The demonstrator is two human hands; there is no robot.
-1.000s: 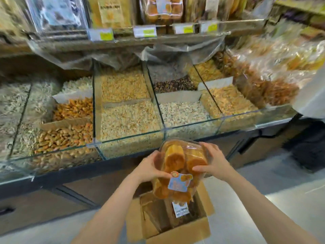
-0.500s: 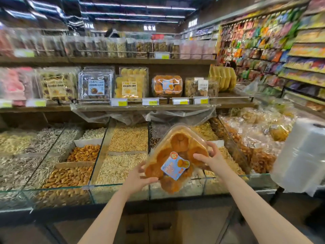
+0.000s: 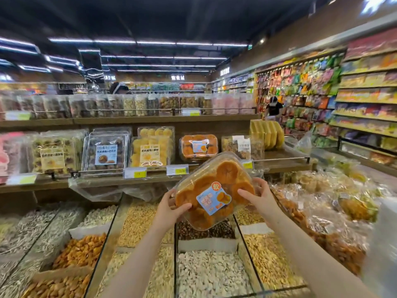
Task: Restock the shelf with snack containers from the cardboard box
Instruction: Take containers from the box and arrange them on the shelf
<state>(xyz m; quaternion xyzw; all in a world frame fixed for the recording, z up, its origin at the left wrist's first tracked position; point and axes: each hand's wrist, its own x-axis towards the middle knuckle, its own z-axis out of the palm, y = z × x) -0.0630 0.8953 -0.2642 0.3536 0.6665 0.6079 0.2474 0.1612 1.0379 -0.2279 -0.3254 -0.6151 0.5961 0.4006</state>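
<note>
A clear plastic snack container (image 3: 214,190) of orange dried fruit with a blue label is held tilted over the bulk bins. My left hand (image 3: 171,208) grips its lower left edge and my right hand (image 3: 258,195) grips its right edge. Straight behind it on the wooden shelf (image 3: 107,181) stands a matching container of orange fruit (image 3: 198,147). The cardboard box is out of view.
Other clear packs (image 3: 106,154) (image 3: 153,150) line the shelf, with price tags (image 3: 177,169) on its front rail. Open bins of nuts and seeds (image 3: 206,269) lie below my arms. Bagged snacks (image 3: 335,214) pile up at the right. A person (image 3: 273,105) stands far down the aisle.
Both hands have lifted the container from above the cardboard box up to shelf height. The view has swung upward, so the box has dropped out of sight.
</note>
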